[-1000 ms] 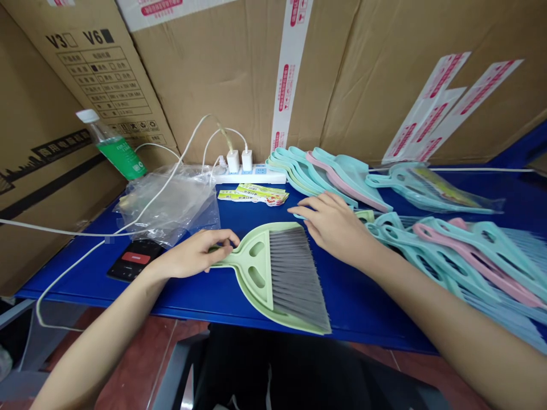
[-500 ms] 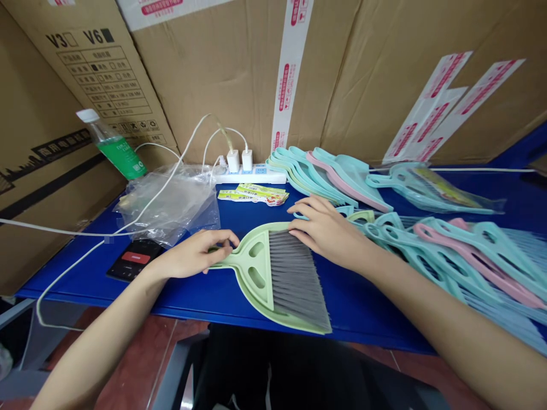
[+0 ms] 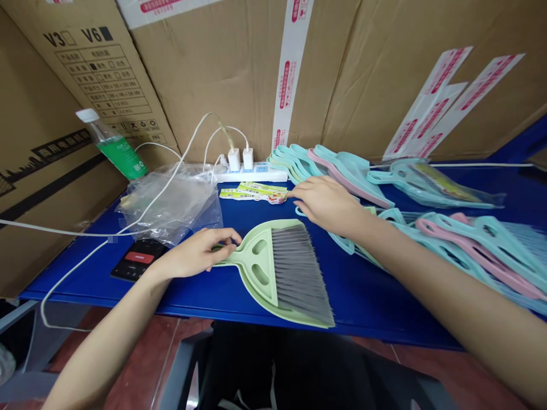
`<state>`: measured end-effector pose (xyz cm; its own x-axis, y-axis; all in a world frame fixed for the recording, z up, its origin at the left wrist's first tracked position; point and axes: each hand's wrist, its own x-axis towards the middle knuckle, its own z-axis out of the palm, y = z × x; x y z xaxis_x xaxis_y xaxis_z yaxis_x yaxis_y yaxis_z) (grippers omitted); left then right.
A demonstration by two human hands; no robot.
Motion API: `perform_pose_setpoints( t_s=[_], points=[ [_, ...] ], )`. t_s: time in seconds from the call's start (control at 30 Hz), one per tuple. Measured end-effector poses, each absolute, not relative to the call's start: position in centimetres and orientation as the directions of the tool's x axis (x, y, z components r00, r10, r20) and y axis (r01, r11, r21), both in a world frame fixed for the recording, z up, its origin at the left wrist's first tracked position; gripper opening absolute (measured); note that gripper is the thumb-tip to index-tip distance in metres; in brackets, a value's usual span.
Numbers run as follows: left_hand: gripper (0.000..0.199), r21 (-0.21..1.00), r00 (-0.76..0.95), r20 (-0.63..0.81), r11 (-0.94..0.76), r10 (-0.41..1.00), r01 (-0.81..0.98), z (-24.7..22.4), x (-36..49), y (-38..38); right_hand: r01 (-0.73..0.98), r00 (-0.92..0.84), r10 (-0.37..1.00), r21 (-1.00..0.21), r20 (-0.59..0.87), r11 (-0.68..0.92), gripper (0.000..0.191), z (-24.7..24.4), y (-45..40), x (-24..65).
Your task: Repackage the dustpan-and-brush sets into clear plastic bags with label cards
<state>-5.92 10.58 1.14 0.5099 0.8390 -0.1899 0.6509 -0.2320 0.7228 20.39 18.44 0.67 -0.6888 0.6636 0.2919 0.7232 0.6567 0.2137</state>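
Note:
My left hand [image 3: 205, 250] is closed around the handle end of a light green dustpan [image 3: 260, 299]. A matching hand brush [image 3: 299, 267] with grey bristles is nested in the dustpan, its bristles toward the right. My right hand [image 3: 322, 202] reaches over the table, its fingertips at the right end of a small pile of green-and-white printed cards [image 3: 256, 192]. Those fingers are stretched out and apart; whether they touch the top card is hard to make out.
Blue and pink dustpans [image 3: 342, 171] are stacked at the back, beside a bagged dustpan [image 3: 431, 182]. Several brushes [image 3: 470, 245] lie to the right. Clear plastic bags [image 3: 171, 196], a phone [image 3: 139, 259], a bottle [image 3: 117, 151] and a power strip [image 3: 260, 172] with cables are at left and back.
My right hand has moved away from the bristles, up and back to the printed cards. My left hand stays on the dustpan handle.

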Motion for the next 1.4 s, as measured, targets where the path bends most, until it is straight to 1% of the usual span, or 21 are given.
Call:
perform_pose_setpoints(
  t_s=[0.1,0.23,0.37,0.57,0.73,0.8,0.87,1.0,1.07,1.23,1.4],
  points=[
    [0.028,0.704,0.488,-0.184,-0.231,0.853,0.671,1.1,-6.1,10.5,0.716,-0.695,0.689,0.281,0.206,0.639,0.03,1.1,20.1,18.8],
    [0.027,0.661,0.465,-0.128,-0.274,0.876,0.699,1.0,-6.4,10.5,0.715,-0.688,0.704,0.332,0.176,0.615,0.03,1.3,21.6,17.1],
    [0.028,0.618,0.471,-0.068,-0.334,0.879,0.712,1.0,-6.5,10.6,0.716,-0.68,0.711,0.368,0.178,0.593,0.032,1.3,21.9,16.6],
    [0.027,0.562,0.472,-0.057,-0.362,0.88,0.744,0.8,-6.5,10.8,0.723,-0.677,0.713,0.349,0.183,0.597,0.026,1.9,21.2,17.5],
    [0.028,0.543,0.466,-0.079,-0.354,0.881,0.762,0.7,-6.3,11.0,0.743,-0.663,0.708,0.321,0.242,0.587,0.022,2.8,19.3,18.8],
    [0.029,0.546,0.471,-0.08,-0.356,0.879,0.758,0.7,-6.3,11.0,0.75,-0.661,0.692,0.288,0.291,0.595,0.023,3.0,17.9,19.5],
    [0.029,0.549,0.477,-0.078,-0.362,0.876,0.754,0.7,-6.3,11.1,0.737,-0.672,0.658,0.217,0.339,0.64,0.023,2.8,16.4,20.2],
    [0.03,0.554,0.481,-0.068,-0.369,0.874,0.747,0.7,-6.2,11.2,0.586,-0.772,0.53,0.069,0.351,0.807,0.023,1.5,13.6,21.2],
    [0.03,0.554,0.482,-0.064,-0.37,0.874,0.745,0.6,-6.2,11.2,0.529,-0.802,0.492,0.02,0.34,0.848,0.023,0.6,12.7,21.3],
    [0.03,0.554,0.484,-0.061,-0.374,0.873,0.744,0.6,-6.1,11.3,0.509,-0.802,0.492,-0.045,0.338,0.86,0.021,-0.7,11.3,20.7],
    [0.031,0.555,0.474,-0.06,-0.365,0.879,0.747,0.6,-6.0,11.2,0.52,-0.777,0.544,-0.165,0.316,0.838,0.021,-0.8,10.4,20.1]
  ],
)
